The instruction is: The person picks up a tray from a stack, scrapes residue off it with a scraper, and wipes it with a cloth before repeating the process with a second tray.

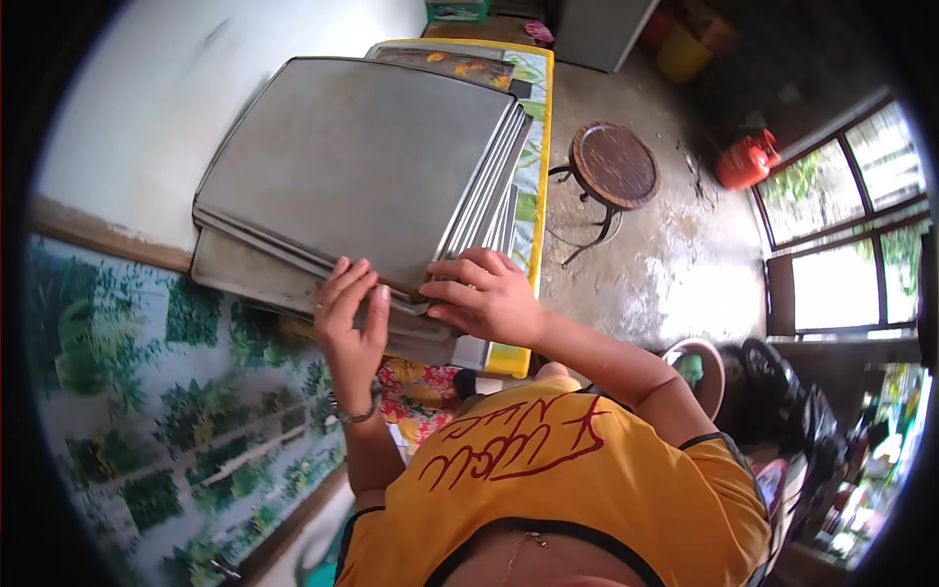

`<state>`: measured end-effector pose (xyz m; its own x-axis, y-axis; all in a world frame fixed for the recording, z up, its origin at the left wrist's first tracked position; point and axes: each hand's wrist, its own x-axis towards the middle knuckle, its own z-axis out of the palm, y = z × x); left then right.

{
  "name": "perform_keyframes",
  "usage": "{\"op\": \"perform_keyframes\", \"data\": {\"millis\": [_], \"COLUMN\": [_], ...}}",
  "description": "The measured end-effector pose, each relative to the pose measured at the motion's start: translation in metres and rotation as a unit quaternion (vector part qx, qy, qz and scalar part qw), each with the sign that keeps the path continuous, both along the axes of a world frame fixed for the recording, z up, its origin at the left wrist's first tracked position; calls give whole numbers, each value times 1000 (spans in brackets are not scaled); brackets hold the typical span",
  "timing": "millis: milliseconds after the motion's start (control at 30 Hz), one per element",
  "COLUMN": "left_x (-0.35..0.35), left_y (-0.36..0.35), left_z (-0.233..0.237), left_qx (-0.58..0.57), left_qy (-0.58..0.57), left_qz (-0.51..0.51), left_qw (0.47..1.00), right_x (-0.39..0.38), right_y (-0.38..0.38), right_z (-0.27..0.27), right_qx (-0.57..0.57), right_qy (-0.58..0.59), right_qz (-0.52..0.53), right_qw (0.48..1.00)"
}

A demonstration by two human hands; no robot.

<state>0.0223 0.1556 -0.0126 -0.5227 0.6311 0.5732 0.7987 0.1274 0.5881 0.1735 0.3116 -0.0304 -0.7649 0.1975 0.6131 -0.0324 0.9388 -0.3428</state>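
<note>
A stack of flat grey metal baking trays (pixel 362 157) lies on a table, the upper ones turned at an angle to those below. My left hand (pixel 350 318) rests at the near rim of the stack, its fingers stretched out together and the thumb apart. At the near right corner, my right hand (pixel 489 298) has its fingers curled over the rim of the upper trays. What its thumb touches is partly hidden. Beneath, a lower tray (pixel 249 262) sticks out to the left.
The table has a yellow edge (pixel 544 127) and a patterned cover. A round wooden stool (pixel 614 164) stands right of it. Further off is a red gas cylinder (pixel 747 159) by the window. A white wall (pixel 147 127) borders the table's left side.
</note>
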Motion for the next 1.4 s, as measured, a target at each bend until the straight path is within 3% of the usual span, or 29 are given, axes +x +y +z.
{"op": "perform_keyframes", "data": {"millis": [100, 200, 267, 367, 633, 1067, 1167, 1400], "left_x": [21, 36, 46, 49, 45, 32, 49, 50], "left_y": [19, 53, 73, 83, 80, 75, 85, 82], "left_z": [18, 17, 13, 3, -6, -29, 2, -3], "left_qx": [-75, -93, -144, -152, -152, -19, 26, 31], "left_qy": [33, 38, 71, 79, 68, 72, 47, 9], "left_qz": [110, 154, 192, 268, 280, 288, 259, 264], "left_qw": [991, 983, 968, 948, 945, 955, 964, 964], "right_x": [-1, -12, -24, -36, -36, -54, -55, -57], "right_y": [33, 74, 100, 124, 142, 142, 141, 139], "right_z": [12, 19, 18, -2, -15, -41, -40, -43], "right_qx": [7, 13, 37, 7, -26, -34, -38, -46], "right_qy": [-17, 0, 53, 35, 70, 125, 118, 130], "right_qz": [32, 57, 82, 143, 201, 213, 214, 211], "right_qw": [999, 998, 995, 989, 977, 968, 969, 968]}}
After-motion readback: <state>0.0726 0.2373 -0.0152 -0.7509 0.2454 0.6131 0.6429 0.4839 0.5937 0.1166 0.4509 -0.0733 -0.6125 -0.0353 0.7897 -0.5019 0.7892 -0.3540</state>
